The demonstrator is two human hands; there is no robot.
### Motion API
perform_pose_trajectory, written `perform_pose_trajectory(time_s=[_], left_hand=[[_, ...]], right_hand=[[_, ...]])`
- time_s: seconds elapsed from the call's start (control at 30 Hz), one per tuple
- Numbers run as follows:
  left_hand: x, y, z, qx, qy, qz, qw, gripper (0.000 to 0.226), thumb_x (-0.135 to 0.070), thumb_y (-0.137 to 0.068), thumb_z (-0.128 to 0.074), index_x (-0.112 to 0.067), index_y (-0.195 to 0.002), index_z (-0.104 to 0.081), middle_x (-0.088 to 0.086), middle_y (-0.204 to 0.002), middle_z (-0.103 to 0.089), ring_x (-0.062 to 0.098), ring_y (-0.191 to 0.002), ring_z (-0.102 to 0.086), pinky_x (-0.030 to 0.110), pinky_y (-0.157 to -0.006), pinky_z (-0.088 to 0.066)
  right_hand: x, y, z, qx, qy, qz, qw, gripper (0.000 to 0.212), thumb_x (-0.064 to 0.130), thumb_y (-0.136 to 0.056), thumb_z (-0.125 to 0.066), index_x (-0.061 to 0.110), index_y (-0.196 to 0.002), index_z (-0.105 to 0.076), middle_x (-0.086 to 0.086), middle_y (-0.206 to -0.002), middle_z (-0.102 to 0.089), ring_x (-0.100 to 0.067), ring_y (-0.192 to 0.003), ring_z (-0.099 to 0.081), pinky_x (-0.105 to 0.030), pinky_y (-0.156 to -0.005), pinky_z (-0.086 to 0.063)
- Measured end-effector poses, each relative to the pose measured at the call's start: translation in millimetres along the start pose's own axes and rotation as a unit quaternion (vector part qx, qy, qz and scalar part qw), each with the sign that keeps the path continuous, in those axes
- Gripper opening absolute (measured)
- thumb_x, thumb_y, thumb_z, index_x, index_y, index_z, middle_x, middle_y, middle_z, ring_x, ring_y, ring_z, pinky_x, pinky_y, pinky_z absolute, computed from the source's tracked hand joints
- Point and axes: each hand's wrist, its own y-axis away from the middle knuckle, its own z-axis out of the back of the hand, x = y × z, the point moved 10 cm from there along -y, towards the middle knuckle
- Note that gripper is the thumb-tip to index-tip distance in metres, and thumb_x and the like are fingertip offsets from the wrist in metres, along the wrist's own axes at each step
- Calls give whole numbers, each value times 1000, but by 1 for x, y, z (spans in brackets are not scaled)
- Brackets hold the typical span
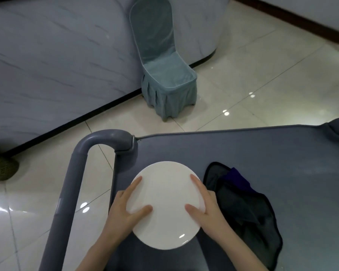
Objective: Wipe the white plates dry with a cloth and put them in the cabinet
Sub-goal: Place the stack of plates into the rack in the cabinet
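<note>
Left hand (123, 211) and right hand (206, 210) grip opposite rims of the white plate (165, 200), thumbs on top.

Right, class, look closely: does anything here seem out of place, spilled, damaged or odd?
Nothing looks spilled or damaged. The left hand and right hand grip the white plate over the grey cart. Only the dark cloth beside it looks untidy, lying crumpled rather than folded.

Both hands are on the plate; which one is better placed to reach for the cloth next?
Probably the right hand: it holds the white plate at the edge beside the dark cloth on the cart. The left hand holds the opposite edge, away from the cloth.
</note>
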Motion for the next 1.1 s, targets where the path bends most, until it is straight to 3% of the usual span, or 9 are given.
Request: perform_pose_trajectory(time_s=[0.2, 0.3, 0.53, 0.67, 0.8, 0.83, 0.97, 1.03, 1.1], left_hand=[[-53, 2, -8, 21, -20, -64, 998, 82, -57, -61, -74, -68, -131, -34, -23, -118, -46, -12, -110, -44, 21, -86, -39], [-84, 11, -30, 51, -38, -101, 993, 84, -65, -57, -70, -70, -131, -32, -19, -115, -47, -3, -112, -46, 28, -90, -39], [-157, 76, -130, 164, -35, -197, 966, 84, -64, -56, -73, -72, -129, -33, -25, -122, -45, 3, -113, -49, 34, -91, -46], [-200, 153, -209, 257, -48, -255, 931, 83, -54, -63, -78, -73, -128, -32, -23, -120, -44, 1, -107, -49, 33, -84, -48], [-237, 265, -293, 337, -59, -352, 871, 78, -32, -72, -82, -63, -131, -41, -30, -119, -47, -23, -106, -44, 11, -79, -41], [-241, 296, -316, 360, -62, -370, 854, 78, -30, -72, -82, -60, -132, -42, -30, -121, -47, -21, -107, -45, 10, -82, -41], [-241, 429, -409, 486, -91, -395, 774, 78, -39, -71, -76, -60, -136, -38, -24, -133, -44, 0, -121, -42, 32, -98, -38], [-235, 505, -450, 560, -89, -412, 714, 78, -40, -72, -76, -60, -136, -38, -29, -137, -41, -5, -129, -37, 30, -102, -37], [-225, 584, -489, 615, -93, -429, 655, 76, -37, -71, -76, -62, -134, -40, -31, -135, -43, -12, -127, -37, 17, -94, -39]], right_hand=[[19, 38, 34, -79, -59, 32, 995, 56, 38, -77, -59, 69, -120, -42, 8, -120, -36, 4, -104, -48, -3, -78, -43], [17, 73, 63, -131, -79, 49, 987, 54, 38, -77, -60, 71, -115, -44, 12, -122, -38, 8, -105, -48, -9, -82, -43], [-24, 208, 146, -300, -81, 66, 948, 57, 8, -88, -68, 52, -122, -54, 10, -128, -47, 19, -109, -45, 1, -87, -35], [-65, 326, 181, -405, -86, 55, 908, 52, 10, -87, -68, 49, -119, -56, 16, -132, -50, 10, -123, -42, -9, -96, -36], [-116, 464, 196, -510, -120, 24, 851, 49, 28, -76, -63, 53, -118, -56, 16, -129, -50, 21, -118, -39, 4, -85, -33], [-131, 501, 197, -537, -118, 7, 836, 51, 30, -73, -61, 53, -118, -56, 16, -129, -50, 21, -118, -38, 5, -85, -31], [-191, 650, 187, -648, -119, -39, 751, 55, 21, -79, -67, 63, -113, -54, 20, -131, -51, 20, -120, -37, 5, -87, -29], [-225, 723, 170, -700, -129, -76, 698, 60, 14, -82, -69, 63, -113, -54, 18, -130, -50, 21, -116, -38, 6, -85, -28], [-253, 798, 144, -750, -141, -108, 637, 58, 14, -84, -70, 59, -116, -54, 26, -128, -51, 14, -119, -38, 2, -88, -30]])
